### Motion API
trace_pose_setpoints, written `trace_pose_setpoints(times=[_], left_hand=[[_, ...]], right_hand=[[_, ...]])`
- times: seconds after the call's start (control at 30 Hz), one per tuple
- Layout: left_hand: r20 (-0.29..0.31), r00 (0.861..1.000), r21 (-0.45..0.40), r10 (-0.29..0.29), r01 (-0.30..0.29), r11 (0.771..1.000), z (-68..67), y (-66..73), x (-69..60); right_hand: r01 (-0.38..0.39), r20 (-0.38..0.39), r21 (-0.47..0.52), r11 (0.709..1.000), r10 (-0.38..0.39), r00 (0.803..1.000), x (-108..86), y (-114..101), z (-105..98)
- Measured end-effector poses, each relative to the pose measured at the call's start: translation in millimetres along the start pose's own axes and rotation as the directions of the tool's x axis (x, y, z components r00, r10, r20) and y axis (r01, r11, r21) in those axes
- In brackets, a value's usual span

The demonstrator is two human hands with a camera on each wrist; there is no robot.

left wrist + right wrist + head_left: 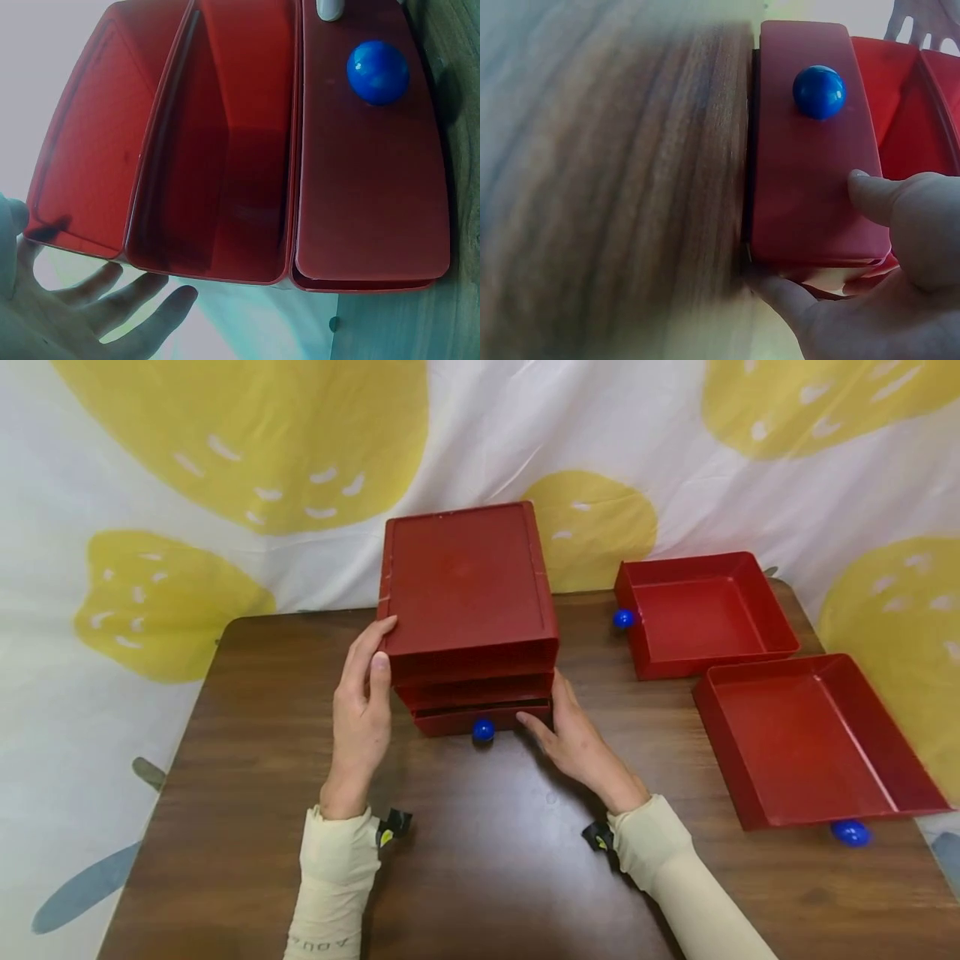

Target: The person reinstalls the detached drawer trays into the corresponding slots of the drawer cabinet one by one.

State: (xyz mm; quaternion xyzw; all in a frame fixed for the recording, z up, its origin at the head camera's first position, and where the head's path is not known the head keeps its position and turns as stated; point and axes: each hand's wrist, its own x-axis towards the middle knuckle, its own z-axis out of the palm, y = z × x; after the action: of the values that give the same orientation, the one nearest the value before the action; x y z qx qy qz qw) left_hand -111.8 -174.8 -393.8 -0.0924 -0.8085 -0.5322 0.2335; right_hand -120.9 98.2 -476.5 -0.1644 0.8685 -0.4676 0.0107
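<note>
A red cabinet (pixel 465 581) stands at the back of the table, its upper two slots open at the front. In the lowest slot sits a red drawer (pixel 450 724) with a round blue knob (pixel 483 731). My left hand (pixel 363 714) rests against the cabinet's left side near the top; in the left wrist view its fingers (pixel 154 315) spread loosely along that side. Low at the right front corner, my right hand (pixel 581 743) presses its thumb on the drawer's front. Its fingers extend along the right side, partly hidden in the head view.
Two loose red drawers lie to the right: a smaller-looking one (pixel 690 618) behind, with a blue knob (pixel 623 619) facing left, and a nearer one (pixel 813 743), whose blue knob (pixel 851 833) faces me. A lemon-patterned cloth (pixel 315 560) hangs behind the wooden table (pixel 277 710).
</note>
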Motion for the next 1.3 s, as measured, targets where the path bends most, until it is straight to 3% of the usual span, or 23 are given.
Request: trace_pose_setpoints(times=[0.2, 0.43, 0.9, 1.3], left_hand=[[-0.013, 1.000, 0.012, 0.002, -0.002, 1.000, -6.7, 1.1, -1.8], [-0.006, 1.000, -0.003, 0.008, -0.008, 1.000, -3.7, 1.2, -2.2], [0.004, 1.000, -0.028, 0.011, -0.011, 1.000, 1.5, 2.2, -1.6], [0.006, 1.000, -0.015, 0.003, -0.003, 1.000, 0.6, 2.6, -1.4]], right_hand=[[-0.002, 0.016, 0.021, 1.000, 0.001, 1.000, 2.4, -1.9, 6.1], [-0.029, 0.013, 0.008, 1.000, 0.029, 1.000, 2.4, 0.6, 3.9], [0.003, -0.013, 0.013, 1.000, -0.003, 1.000, 5.2, 5.0, 0.3], [-0.020, 0.003, 0.011, 1.000, 0.020, 1.000, 7.4, 6.5, 0.4]])
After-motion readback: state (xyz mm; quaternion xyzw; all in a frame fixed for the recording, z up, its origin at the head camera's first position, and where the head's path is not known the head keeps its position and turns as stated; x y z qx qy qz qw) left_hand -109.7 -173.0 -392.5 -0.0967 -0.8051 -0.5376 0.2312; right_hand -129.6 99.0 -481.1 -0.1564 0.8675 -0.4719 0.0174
